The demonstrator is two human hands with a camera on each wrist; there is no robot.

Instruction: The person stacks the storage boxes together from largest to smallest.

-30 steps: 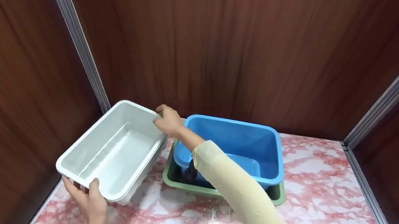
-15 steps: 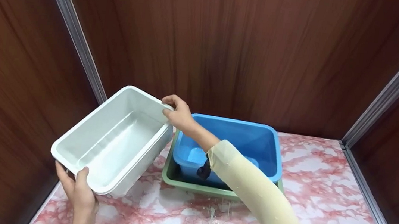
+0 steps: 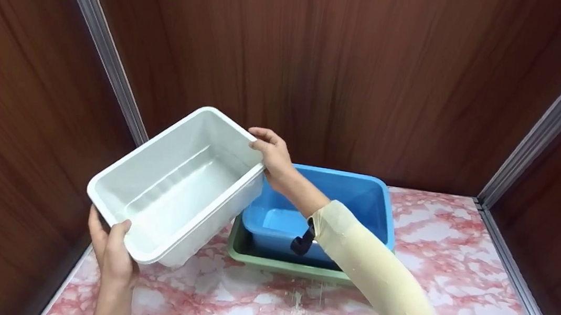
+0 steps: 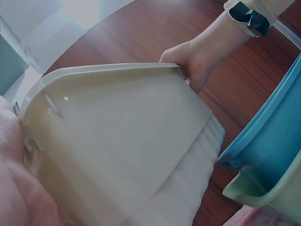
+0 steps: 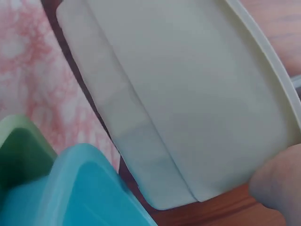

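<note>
Both hands hold a white rectangular plastic basin [image 3: 176, 188], tilted and raised above the table at the left. My left hand [image 3: 114, 252] grips its near left end, thumb over the rim and fingers underneath. At the far right end, my right hand [image 3: 275, 157] pinches the rim. The left wrist view shows the outer side of the white basin [image 4: 127, 136] between the two hands. Beside it a blue basin [image 3: 276, 239] sits inside a green basin [image 3: 278, 266] on the table. My right forearm passes over the blue basin and hides part of it.
The table [image 3: 439, 249] has a red and white marbled top. Dark wood panels [image 3: 322, 67] stand at the back and both sides, joined by metal corner strips [image 3: 99, 36]. A dark strap [image 3: 304, 239] hangs at my right wrist.
Both hands have lifted the white basin higher, and it has come right, toward the blue basin. The blue and green basins stay where they were.
</note>
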